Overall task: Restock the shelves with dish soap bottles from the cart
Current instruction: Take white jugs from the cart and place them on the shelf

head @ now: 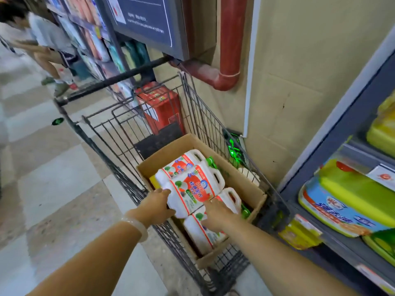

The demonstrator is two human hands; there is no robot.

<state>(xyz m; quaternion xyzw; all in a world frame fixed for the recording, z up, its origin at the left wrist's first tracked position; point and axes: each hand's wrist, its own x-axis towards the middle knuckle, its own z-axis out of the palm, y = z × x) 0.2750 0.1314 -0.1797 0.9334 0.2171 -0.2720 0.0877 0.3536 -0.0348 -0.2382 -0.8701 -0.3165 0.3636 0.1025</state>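
A wire shopping cart [198, 107] stands in the aisle with an open cardboard box [250, 186] inside. Several white dish soap bottles with red-and-green labels lie in the box. The top bottle [192, 186] lies on its side, handle to the right. My left hand [157, 207] grips its bottom end, thumb on top. My right hand [215, 214] rests on the bottle's lower right edge, fingers curled over the bottle beneath [201, 233]. Another white bottle [186, 161] lies behind. The shelf [333, 236] at right holds yellow-green dish soap jugs [350, 199].
A red carton [162, 107] stands in the cart's far end. A red pipe [228, 60] runs along the beige wall behind the cart. Another person [49, 45] stands at far left by other shelves. Tiled floor [53, 189] lies to the left.
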